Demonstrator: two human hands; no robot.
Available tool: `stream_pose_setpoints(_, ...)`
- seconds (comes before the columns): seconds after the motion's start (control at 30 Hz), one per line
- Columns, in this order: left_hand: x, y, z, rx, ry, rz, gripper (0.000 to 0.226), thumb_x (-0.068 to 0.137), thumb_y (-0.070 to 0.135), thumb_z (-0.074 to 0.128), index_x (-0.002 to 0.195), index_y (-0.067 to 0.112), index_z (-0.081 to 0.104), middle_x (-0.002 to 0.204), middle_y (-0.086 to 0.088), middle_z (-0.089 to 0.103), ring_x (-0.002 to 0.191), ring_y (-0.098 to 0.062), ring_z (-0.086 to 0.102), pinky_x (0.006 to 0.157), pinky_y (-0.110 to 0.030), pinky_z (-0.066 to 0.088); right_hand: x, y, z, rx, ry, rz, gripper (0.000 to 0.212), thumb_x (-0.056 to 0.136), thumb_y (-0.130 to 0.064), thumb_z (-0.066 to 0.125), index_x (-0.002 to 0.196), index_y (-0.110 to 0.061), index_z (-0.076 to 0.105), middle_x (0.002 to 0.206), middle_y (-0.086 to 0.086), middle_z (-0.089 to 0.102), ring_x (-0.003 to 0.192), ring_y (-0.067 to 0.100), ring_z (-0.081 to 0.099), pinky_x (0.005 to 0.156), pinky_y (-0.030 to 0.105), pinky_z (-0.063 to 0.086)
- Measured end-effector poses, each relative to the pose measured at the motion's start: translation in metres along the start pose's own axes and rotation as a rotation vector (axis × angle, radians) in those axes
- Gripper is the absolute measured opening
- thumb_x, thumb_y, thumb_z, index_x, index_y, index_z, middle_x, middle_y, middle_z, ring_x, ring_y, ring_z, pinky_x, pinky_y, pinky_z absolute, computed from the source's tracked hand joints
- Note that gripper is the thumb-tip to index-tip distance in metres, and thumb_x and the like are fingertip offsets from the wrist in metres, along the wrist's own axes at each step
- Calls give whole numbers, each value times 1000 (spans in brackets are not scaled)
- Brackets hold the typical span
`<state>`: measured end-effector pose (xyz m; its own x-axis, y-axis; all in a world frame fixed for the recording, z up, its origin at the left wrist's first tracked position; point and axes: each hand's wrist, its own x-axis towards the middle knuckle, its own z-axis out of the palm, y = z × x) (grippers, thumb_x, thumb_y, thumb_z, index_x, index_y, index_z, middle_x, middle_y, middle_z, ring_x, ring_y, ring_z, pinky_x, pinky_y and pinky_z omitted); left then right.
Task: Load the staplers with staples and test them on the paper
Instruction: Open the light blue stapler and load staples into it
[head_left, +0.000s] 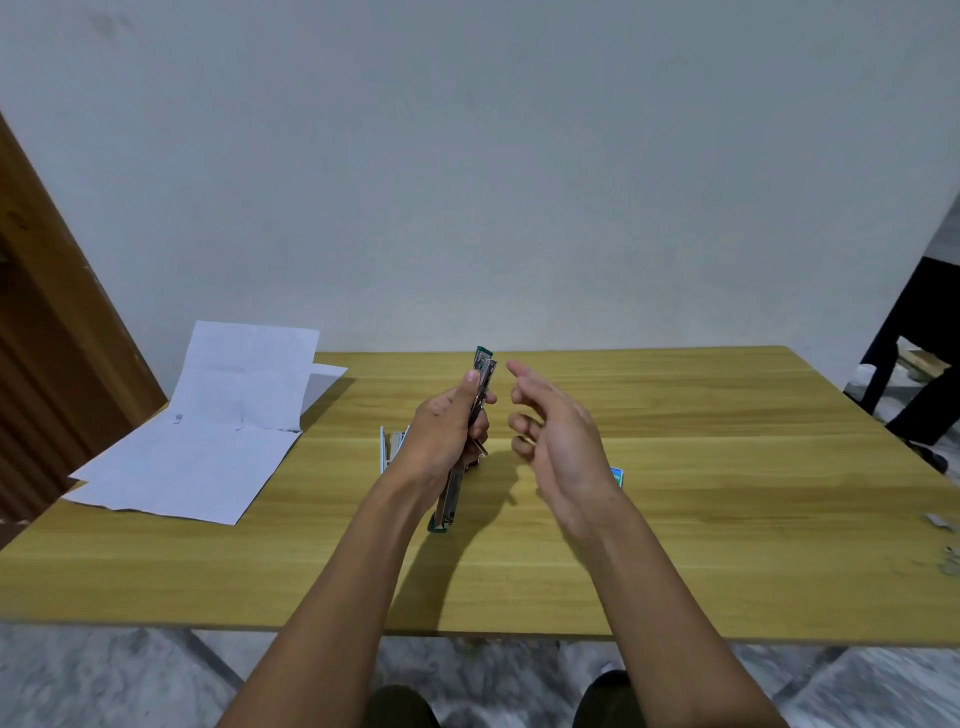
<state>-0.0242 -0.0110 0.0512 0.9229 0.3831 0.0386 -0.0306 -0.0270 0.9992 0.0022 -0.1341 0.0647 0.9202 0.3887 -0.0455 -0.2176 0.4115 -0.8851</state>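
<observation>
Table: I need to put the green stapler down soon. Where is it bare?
Bare: the stretch between the right hand and the loose staples, and the front strip before the paper. Crowded: around the left hand gripping the green stapler, where a second stapler lies.

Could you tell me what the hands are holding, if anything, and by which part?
The left hand grips the opened green stapler round its middle; the right hand is open and holds nothing.

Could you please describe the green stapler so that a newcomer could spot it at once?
Start at the wooden table; above its middle the left hand grips the green stapler, swung open. The other stapler, pale blue, lies on the table behind that hand.
</observation>
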Motion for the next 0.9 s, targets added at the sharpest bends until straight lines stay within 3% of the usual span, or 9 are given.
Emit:
stream_pose_setpoints(0.07, 0, 1, 0, 11, -8, -1, 44, 101, 48, 41, 89, 12, 62, 49, 7, 41, 46, -10, 35, 40, -17, 34, -1, 1, 0, -264, 54, -125, 26, 97, -17, 57, 115, -24, 73, 73, -9, 54, 59, 9, 39, 51, 15, 34)
stream_pose_setpoints(0.13, 0, 1, 1, 27, -18, 11, 45, 100, 50, 42, 85, 12, 62, 50, 7, 42, 48, -12, 36, 41, -19, 35, -2, -1, 2, -351, 49, -173, 27, 96, -17, 58, 116, -26, 73, 68, -15, 60, 55, 6, 42, 51, 11, 35)
stream_pose_setpoints(0.27, -1, 1, 4, 24, -32, 37, 45, 101, 48, 42, 76, 15, 61, 52, 5, 42, 51, -15, 37, 43, -20, 35, -5, -3, 8, -320, 18, -175, 24, 96, -19, 59, 104, -38, 70, 84, -13, 69, 54, -4, 52, 52, 8, 38)
stream_pose_setpoints(0.43, -2, 1, 3, 32, -18, 50, 45, 100, 48, 44, 73, 18, 62, 53, 5, 42, 49, -12, 37, 43, -20, 36, -8, -1, 9, -275, 18, -132, 24, 96, -21, 60, 113, -33, 71, 81, -11, 67, 55, -1, 47, 52, 8, 38)
stream_pose_setpoints(0.53, -3, 0, 2, 60, -17, 73, 50, 100, 49, 44, 58, 27, 59, 53, 4, 42, 49, -13, 36, 46, -22, 34, -7, 2, 12, -294, 55, -152, 22, 95, -24, 61, 108, -39, 71, 88, -13, 72, 62, -3, 54, 66, 12, 43)
stream_pose_setpoints(0.6, -3, -2, 2, 69, -11, 78, 49, 100, 48, 44, 60, 26, 61, 53, 4, 42, 51, -15, 36, 48, -24, 32, -5, 5, 12, -322, 89, -172, 22, 94, -23, 61, 98, -43, 70, 92, -10, 75, 73, -7, 62, 75, 17, 45)
stream_pose_setpoints(0.7, -1, -7, 1, 70, -6, 84, 44, 100, 47, 45, 76, 17, 65, 52, 4, 43, 55, -20, 36, 51, -28, 31, -3, 4, 11, -329, 108, -139, 21, 94, -22, 59, 103, -33, 74, 82, -11, 72, 61, -6, 58, 64, 16, 41)
stream_pose_setpoints(0.8, 0, -7, 0, 90, 0, 91, 44, 101, 45, 45, 72, 17, 62, 52, 2, 43, 52, -19, 37, 49, -25, 32, -1, 0, 10, -282, 95, -41, 22, 94, -24, 58, 109, -26, 74, 81, -10, 67, 58, 2, 48, 51, 15, 34)
stream_pose_setpoints(0.9, -1, -2, 0, 106, -11, 104, 43, 102, 42, 45, 71, 17, 61, 53, 0, 42, 47, -14, 34, 45, -21, 31, -1, 1, 10, -233, 80, 12, 17, 93, -26, 61, 104, -26, 74, 85, -8, 64, 60, 6, 46, 46, 18, 30)
